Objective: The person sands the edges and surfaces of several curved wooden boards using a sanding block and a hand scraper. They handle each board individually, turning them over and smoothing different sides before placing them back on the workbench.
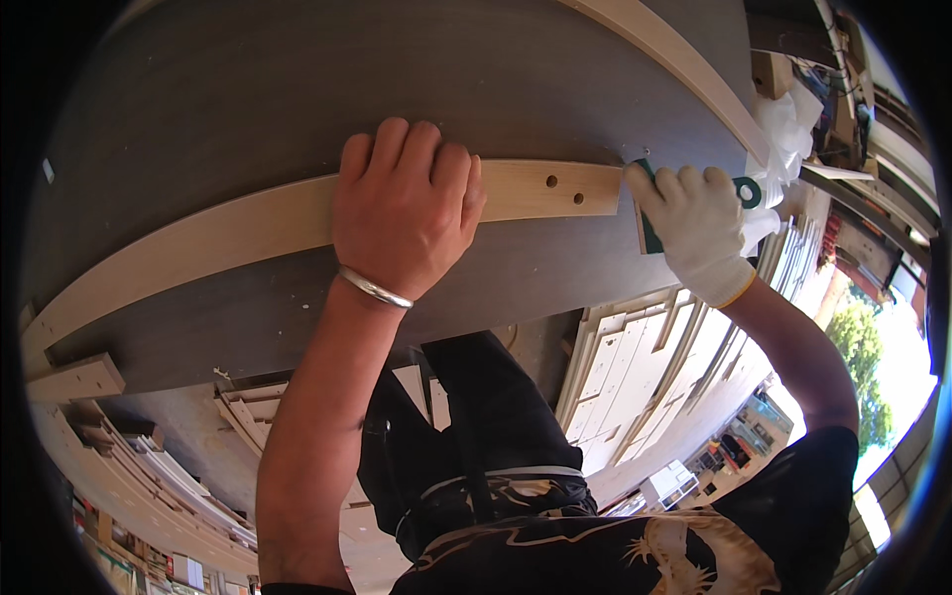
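A long pale wooden board [238,218] with two round holes near its right end lies across the dark tabletop [228,94]. My bare left hand [409,208], a silver bangle at its wrist, is closed over the board's middle and hides part of it. Just off the board's right end is my right hand [694,223], in a white knitted glove. It is wrapped round a green hand tool [650,233] with a flat, pale-edged face; a ring-shaped green end [747,192] pokes out beyond the fingers. The glove covers most of this tool.
Another wooden strip [684,69] runs along the table's far right side. A short holed piece [84,379] lies at the left edge. Stacked pale boards [635,367] stand below the near edge, with more boards [159,476] at lower left. Crumpled white plastic [788,134] lies beyond the right end.
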{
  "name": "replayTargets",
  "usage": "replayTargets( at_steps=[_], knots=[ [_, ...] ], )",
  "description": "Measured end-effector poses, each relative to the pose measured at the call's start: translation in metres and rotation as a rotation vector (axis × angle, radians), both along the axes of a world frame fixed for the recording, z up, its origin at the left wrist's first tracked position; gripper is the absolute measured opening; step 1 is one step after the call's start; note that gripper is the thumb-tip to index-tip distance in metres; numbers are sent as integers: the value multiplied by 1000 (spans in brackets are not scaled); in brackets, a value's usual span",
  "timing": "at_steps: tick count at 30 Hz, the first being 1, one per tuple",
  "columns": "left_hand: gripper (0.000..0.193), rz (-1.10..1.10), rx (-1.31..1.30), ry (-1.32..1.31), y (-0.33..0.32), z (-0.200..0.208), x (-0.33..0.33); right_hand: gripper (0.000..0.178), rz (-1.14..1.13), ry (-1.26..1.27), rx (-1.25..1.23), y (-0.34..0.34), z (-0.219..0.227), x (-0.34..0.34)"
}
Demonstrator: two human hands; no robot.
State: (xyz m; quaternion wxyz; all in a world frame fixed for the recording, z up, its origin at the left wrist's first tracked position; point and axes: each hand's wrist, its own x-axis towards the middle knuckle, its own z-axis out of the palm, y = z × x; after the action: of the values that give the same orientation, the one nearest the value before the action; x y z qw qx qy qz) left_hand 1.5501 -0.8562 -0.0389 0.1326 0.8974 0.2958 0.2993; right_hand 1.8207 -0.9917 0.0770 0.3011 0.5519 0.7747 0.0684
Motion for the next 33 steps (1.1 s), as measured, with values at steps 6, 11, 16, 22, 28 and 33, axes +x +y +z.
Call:
replayTargets(
  at_steps=[6, 11, 16, 22, 28, 33],
  knots=[
    [15, -2, -5, -34, 1, -1, 2, 42, 19, 41, 116, 4, -10, -9],
    [16, 2, -19, 12, 0, 0, 0, 45, 0, -17, 60, -7, -7, -6],
    [18, -10, -81, 124, 0, 11, -2, 52, -121, 54, 119, -19, 7, 19],
    [46, -119, -136, 159, -27, 26, 18, 66, -624, 376, 224, -53, -3, -10],
    [48, -267, -284, 234, -65, 21, 84, 88, -999, 694, 306, -88, -18, -29],
    [45, -333, -185, 276, -66, 20, 103, 95, -1089, 808, 289, -105, -14, -29]
  ],
)
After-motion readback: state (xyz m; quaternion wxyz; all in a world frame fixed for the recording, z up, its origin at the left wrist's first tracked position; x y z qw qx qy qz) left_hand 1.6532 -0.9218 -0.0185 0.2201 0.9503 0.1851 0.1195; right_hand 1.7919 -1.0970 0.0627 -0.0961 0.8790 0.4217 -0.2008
